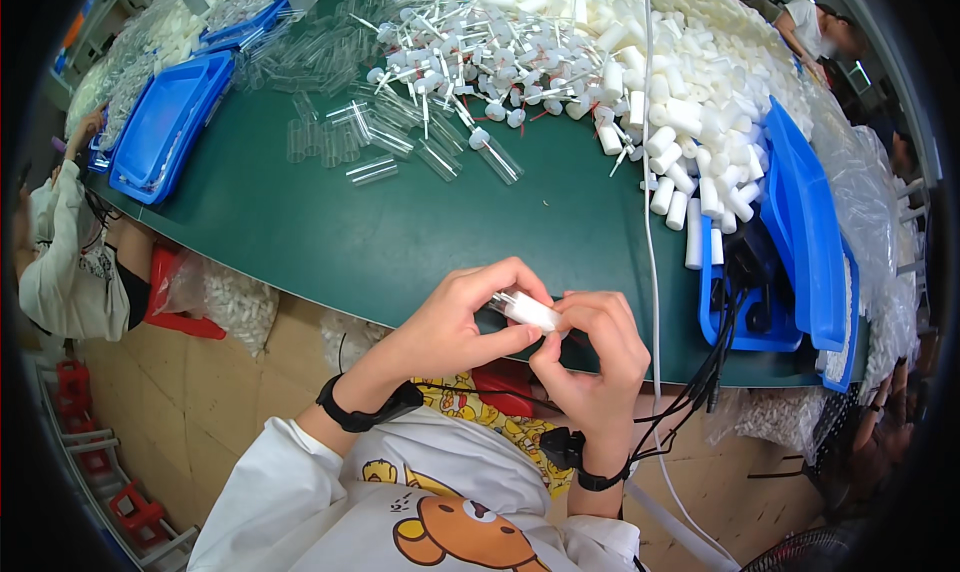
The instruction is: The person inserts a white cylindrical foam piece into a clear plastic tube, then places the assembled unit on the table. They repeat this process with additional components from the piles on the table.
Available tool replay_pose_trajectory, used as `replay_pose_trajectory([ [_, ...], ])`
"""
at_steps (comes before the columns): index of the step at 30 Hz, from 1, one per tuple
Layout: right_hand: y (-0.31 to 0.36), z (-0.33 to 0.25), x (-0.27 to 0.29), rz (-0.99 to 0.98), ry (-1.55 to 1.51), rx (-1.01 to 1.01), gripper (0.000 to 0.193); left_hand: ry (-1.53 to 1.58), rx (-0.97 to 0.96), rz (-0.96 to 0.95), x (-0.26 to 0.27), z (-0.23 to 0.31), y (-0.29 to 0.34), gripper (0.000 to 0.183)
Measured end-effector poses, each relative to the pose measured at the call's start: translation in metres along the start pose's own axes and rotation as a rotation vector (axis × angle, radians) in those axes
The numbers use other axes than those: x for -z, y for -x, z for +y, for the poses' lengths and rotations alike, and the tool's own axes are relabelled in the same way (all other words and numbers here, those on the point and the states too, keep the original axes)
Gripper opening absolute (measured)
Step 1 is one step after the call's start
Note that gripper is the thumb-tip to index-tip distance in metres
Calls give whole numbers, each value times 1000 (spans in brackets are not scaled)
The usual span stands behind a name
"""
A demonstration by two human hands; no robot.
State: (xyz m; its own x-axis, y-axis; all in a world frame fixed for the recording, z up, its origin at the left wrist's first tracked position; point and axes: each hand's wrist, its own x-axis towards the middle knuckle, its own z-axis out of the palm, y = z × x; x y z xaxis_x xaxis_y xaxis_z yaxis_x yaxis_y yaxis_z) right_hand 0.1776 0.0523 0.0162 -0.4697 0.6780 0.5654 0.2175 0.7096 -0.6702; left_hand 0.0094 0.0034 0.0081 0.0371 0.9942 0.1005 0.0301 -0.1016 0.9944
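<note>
Between my two hands, above the table's near edge, is a clear tube with a white cylinder inside it. The fingers and thumb of my left hand are closed around the tube's side. My right hand pinches at the lower right end of the tube, its thumb and forefinger close together. What sits between those fingertips is mostly hidden. Beyond my hands, loose clear tubes lie on the table. Behind them is a heap of thin white sticks with greyish round caps, some with red bits.
White cylinders are heaped at the far right of the green table. Blue trays and black cables lie at right; another blue tray is far left. A white cable crosses the table. A person sits at left.
</note>
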Motion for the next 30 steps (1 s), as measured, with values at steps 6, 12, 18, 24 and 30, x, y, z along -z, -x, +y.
replay_pose_trajectory([
  [6, -1, -4, 3, -5, 46, 1, 23, 8, 6, 18, 0, -3, 0, 23],
  [12, -1, -4, 2, -3, 42, 3, 23, -5, -29, 0, 1, -6, 1, 23],
  [18, 1, -1, 1, 9, 25, -2, 21, -25, -58, 20, 0, -5, 0, 21],
  [24, 3, 8, 3, -4, -59, -15, 23, -91, -89, -3, 1, -2, -1, 21],
  [30, 4, 13, 5, -13, -133, -66, 22, -137, -143, -3, 1, -7, -1, 22],
])
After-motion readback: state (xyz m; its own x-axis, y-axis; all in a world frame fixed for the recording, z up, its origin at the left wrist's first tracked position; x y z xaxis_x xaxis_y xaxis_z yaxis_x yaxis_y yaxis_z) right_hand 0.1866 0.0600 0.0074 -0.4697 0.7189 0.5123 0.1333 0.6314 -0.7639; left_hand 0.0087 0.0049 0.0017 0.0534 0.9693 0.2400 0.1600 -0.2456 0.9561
